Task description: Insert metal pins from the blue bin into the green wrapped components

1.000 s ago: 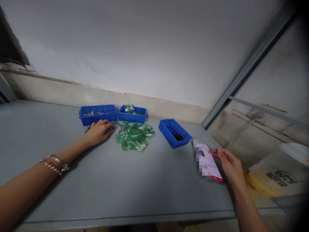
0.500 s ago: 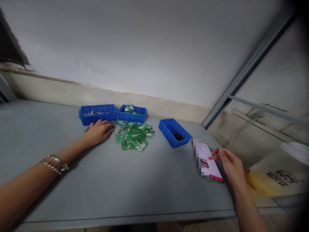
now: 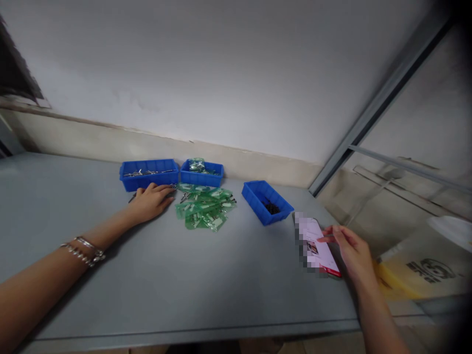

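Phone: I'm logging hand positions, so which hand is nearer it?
Right: the right hand is beside the phone, fingertips over its screen; the left hand is far left, past the green packets.

A grey table (image 3: 221,285) carries blue boxes (image 3: 201,180) at eleven, twelve and one o'clock, green packets (image 3: 204,211) at twelve, a phone (image 3: 322,248) at three and, seemingly, metal pieces (image 3: 173,186) at eleven.

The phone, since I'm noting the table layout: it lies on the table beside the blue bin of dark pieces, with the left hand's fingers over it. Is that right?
Not quite: in the head view, it is the right hand that has its fingers over the phone. The phone does lie on the table beside the blue bin of dark pieces.
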### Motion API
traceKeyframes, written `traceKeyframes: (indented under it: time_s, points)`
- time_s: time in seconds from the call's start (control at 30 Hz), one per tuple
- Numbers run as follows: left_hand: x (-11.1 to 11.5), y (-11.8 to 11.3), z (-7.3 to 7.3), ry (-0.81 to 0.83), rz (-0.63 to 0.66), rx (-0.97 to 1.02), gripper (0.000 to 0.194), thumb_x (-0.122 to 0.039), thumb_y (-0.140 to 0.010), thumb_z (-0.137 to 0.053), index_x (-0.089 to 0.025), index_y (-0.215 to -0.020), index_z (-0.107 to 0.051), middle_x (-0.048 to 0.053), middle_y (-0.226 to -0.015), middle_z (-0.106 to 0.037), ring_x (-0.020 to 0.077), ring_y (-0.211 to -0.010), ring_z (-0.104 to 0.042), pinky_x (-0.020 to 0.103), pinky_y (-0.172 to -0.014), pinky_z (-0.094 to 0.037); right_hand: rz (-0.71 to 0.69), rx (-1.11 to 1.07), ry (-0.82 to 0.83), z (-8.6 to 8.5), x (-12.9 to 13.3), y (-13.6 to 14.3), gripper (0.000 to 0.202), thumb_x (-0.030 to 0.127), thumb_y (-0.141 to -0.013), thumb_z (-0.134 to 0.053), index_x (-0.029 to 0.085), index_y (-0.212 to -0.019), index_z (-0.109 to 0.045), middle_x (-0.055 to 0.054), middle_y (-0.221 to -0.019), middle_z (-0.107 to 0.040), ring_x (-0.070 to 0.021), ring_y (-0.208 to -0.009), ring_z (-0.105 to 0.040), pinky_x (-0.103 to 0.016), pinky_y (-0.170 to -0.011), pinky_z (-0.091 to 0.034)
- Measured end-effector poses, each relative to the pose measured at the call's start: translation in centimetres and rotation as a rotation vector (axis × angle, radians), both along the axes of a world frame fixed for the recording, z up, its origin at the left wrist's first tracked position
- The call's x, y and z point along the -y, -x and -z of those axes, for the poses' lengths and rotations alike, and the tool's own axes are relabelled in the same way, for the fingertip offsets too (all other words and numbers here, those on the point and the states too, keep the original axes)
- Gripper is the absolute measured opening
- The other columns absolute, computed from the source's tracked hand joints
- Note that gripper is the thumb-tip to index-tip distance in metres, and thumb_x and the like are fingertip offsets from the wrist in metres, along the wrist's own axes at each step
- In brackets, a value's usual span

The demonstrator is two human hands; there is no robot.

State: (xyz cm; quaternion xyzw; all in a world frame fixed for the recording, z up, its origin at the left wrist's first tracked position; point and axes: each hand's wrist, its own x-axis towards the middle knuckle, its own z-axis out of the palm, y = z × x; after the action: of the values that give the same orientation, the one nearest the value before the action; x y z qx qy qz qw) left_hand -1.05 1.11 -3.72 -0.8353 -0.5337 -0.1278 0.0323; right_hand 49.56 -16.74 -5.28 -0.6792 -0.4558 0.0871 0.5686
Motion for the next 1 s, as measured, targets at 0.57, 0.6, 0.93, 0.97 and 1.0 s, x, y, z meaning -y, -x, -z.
traceKeyframes:
  time_s: [0.57, 0.6, 0.93, 0.97, 1.0]
  points:
    - [0.1, -0.1, -0.2, -0.011, 0.014, -0.009, 0.043, -0.038, -0.092, -0.035, -0.023, -0.12, -0.063, 0.012, -0.128, -0.059, 0.0378, -0.109, -0.048, 0.056, -0.083, -0.039, -0.123, -0.233, -0.039, -1.0, 0.4, 1.6, 0.038, 0.061, -0.068, -0.067, 0.023, -0.072, -0.063, -0.003, -0.072, -0.067, -0.0236, -0.055, -0.065, -0.036, -0.056, -0.048]
    - [0.1, -0.1, -0.2, -0.012, 0.011, -0.006, 0.042, -0.038, -0.092, -0.036, -0.023, -0.12, -0.064, 0.012, -0.127, -0.06, 0.0378, -0.109, -0.049, 0.056, -0.083, -0.039, -0.096, -0.218, -0.058, -0.9, 0.4, 1.4, 0.037, 0.06, -0.069, -0.067, 0.024, -0.072, -0.063, -0.002, -0.072, -0.066, -0.0233, -0.056, -0.065, -0.037, -0.058, -0.049]
    - [0.2, -0.3, -0.7, -0.035, 0.013, -0.039, 0.039, -0.034, -0.091, -0.035, -0.023, -0.11, -0.067, 0.011, -0.122, -0.063, 0.0347, -0.107, -0.051, 0.05, -0.082, -0.038, 0.021, -0.12, -0.032, -0.7, 0.5, 0.8, 0.035, 0.057, -0.073, -0.063, 0.022, -0.072, -0.063, -0.003, -0.07, -0.067, -0.0266, -0.074, -0.066, -0.04, -0.075, -0.047]
    - [0.3, -0.3, -0.8, -0.033, 0.013, -0.037, 0.038, -0.034, -0.091, -0.036, -0.022, -0.108, -0.068, 0.011, -0.12, -0.064, 0.0348, -0.107, -0.051, 0.05, -0.082, -0.038, 0.031, -0.106, -0.03, -0.8, 0.5, 0.8, 0.035, 0.057, -0.072, -0.063, 0.022, -0.072, -0.064, -0.004, -0.07, -0.067, -0.0264, -0.075, -0.065, -0.04, -0.075, -0.046]
    - [0.3, -0.3, -0.9, -0.032, 0.01, -0.036, 0.038, -0.033, -0.091, -0.036, -0.022, -0.106, -0.069, 0.012, -0.118, -0.064, 0.0347, -0.106, -0.051, 0.05, -0.082, -0.038, 0.041, -0.088, -0.031, -0.9, 0.6, 0.9, 0.035, 0.057, -0.072, -0.063, 0.022, -0.071, -0.064, -0.004, -0.071, -0.067, -0.026, -0.075, -0.065, -0.039, -0.076, -0.046]
